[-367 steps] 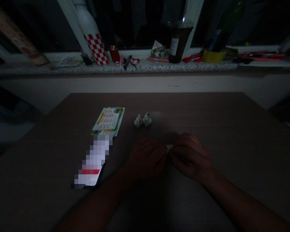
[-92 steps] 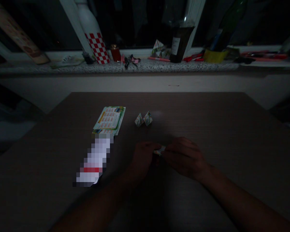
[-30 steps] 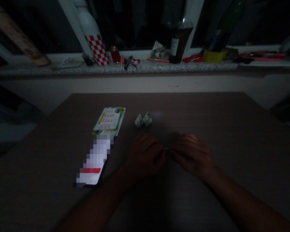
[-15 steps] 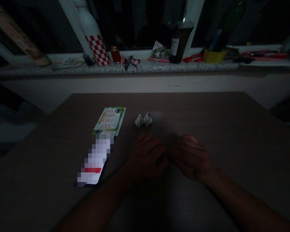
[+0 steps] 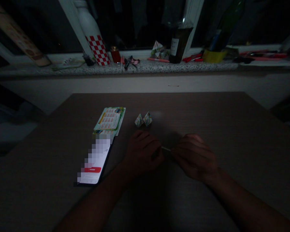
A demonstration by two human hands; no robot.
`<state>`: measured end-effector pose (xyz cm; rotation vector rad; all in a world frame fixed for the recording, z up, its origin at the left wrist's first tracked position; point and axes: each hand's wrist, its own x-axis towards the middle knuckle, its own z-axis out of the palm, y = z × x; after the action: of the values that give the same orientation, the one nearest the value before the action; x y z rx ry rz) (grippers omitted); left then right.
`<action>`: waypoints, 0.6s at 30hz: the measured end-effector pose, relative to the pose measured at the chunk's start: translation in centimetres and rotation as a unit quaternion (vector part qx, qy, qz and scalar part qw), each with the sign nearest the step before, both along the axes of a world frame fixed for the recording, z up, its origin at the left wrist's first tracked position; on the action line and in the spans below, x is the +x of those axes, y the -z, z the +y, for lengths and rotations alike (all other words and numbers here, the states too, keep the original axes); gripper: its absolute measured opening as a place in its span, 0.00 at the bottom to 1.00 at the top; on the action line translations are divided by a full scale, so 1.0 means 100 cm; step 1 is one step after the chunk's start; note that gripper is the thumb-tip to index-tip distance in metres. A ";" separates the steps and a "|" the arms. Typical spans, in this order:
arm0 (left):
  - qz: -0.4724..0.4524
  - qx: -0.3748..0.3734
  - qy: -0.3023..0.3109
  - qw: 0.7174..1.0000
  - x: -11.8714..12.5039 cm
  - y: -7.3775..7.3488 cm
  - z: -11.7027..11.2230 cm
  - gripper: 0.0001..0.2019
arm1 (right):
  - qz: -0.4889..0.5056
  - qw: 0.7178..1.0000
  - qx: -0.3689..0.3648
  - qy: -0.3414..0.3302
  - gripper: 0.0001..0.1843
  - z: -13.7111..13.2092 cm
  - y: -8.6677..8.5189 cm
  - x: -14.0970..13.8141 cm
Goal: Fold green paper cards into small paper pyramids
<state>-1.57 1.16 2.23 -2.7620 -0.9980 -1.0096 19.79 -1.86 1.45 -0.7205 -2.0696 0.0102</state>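
Note:
Between my two hands stretches a thin pale strip of paper (image 5: pixel 166 148), seen nearly edge-on. My left hand (image 5: pixel 143 151) is closed with its fingers pinched on the strip's left end. On the right end, my right hand (image 5: pixel 195 156) is closed as well, fingers bent together. Both hands are low over the table and in shadow, and most of the paper is hidden behind the fingers. Just beyond my left hand stand two small folded paper pieces (image 5: pixel 143 120), pointed and printed in green and red, side by side and close together.
A stack of printed calendar cards (image 5: pixel 108 119) lies left on the brown table (image 5: pixel 207 116), with a lit phone (image 5: pixel 94 161) at its near edge. Behind, the stone windowsill (image 5: pixel 145 67) carries a red-checked white bottle (image 5: pixel 96 45), a dark pouch (image 5: pixel 178 45) and a yellow holder (image 5: pixel 214 55).
My hands have drawn slightly apart, the left one moving a little left and the right one a little right. The pale paper strip now shows between them.

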 end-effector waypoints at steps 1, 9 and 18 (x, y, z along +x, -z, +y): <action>-0.003 -0.009 -0.019 1.000 -0.004 0.000 0.002 0.03 | 0.013 1.000 -0.005 0.005 0.08 -0.001 -0.002 0.003; -0.096 -0.039 -0.029 0.994 -0.002 0.006 -0.003 0.04 | 0.086 0.993 -0.072 0.023 0.10 0.003 0.001 0.006; -0.080 -0.062 0.022 0.995 0.013 0.005 -0.012 0.03 | 0.044 0.996 -0.072 -0.024 0.07 0.005 0.007 -0.006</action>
<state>-0.23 -0.05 1.71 -2.8507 -1.0588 -1.2331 19.22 -1.38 0.80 -0.7440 -2.0152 0.2164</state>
